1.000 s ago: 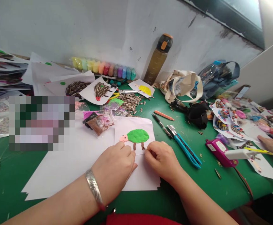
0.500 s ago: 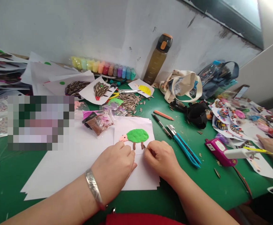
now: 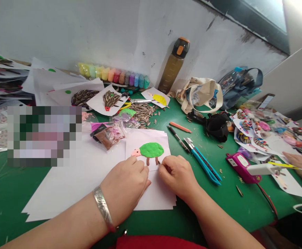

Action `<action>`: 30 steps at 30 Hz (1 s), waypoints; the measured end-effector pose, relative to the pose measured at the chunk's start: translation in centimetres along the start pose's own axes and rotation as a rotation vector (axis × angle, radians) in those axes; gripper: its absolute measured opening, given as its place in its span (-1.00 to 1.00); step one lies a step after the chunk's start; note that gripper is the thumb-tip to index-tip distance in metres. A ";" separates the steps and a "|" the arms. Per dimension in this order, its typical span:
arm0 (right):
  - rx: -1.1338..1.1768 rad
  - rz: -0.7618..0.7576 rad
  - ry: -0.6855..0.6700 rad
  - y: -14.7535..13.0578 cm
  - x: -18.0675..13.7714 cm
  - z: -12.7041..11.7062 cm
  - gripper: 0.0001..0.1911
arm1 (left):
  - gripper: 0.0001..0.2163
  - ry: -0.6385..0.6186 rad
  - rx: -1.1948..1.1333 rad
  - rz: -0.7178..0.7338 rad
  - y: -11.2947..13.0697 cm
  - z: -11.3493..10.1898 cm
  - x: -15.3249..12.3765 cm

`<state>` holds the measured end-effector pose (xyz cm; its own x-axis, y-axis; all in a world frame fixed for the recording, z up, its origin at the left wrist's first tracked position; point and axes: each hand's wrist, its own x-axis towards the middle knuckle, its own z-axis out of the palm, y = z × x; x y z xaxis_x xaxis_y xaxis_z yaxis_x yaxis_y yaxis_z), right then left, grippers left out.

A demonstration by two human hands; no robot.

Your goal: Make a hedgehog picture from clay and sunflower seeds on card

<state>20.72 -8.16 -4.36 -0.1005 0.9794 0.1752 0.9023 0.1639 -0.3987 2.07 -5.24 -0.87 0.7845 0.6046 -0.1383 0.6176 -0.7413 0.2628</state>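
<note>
Green clay animal (image 3: 152, 150) flat on white paper (image 3: 140, 136), just beyond both hands. Long axis left-right, pink head (image 3: 135, 152) left, 2 brown legs (image 3: 148, 161) toward the person. Left hand (image 3: 128, 185) curled below head; right hand (image 3: 178, 174) curled beside rear leg. Neither clearly nearer. Can't tell if either grips anything.

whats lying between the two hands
In the head view, white paper lies between the left hand and the right hand. At the gap's far end are the brown legs of the green-backed animal figure.
</note>
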 end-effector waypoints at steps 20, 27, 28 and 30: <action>-0.010 0.041 -0.005 0.1 0.1 0.1 -0.74 | -0.82 0.011 -0.007 0.004 -0.1 0.0 0.0; -0.010 0.021 -0.021 0.1 0.2 0.1 -0.72 | -0.83 0.028 0.007 0.010 -0.1 0.2 -0.1; -0.016 0.011 -0.023 0.1 0.2 0.1 -0.71 | -0.83 0.028 0.007 0.011 -0.1 0.3 -0.1; -0.019 -0.007 -0.025 0.0 0.2 0.1 -0.71 | -0.83 0.032 0.004 0.010 -0.1 0.3 -0.1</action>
<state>20.69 -7.97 -4.43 -0.1167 0.9810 0.1552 0.9095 0.1683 -0.3801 1.93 -5.29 -1.19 0.7883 0.6062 -0.1056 0.6103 -0.7484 0.2598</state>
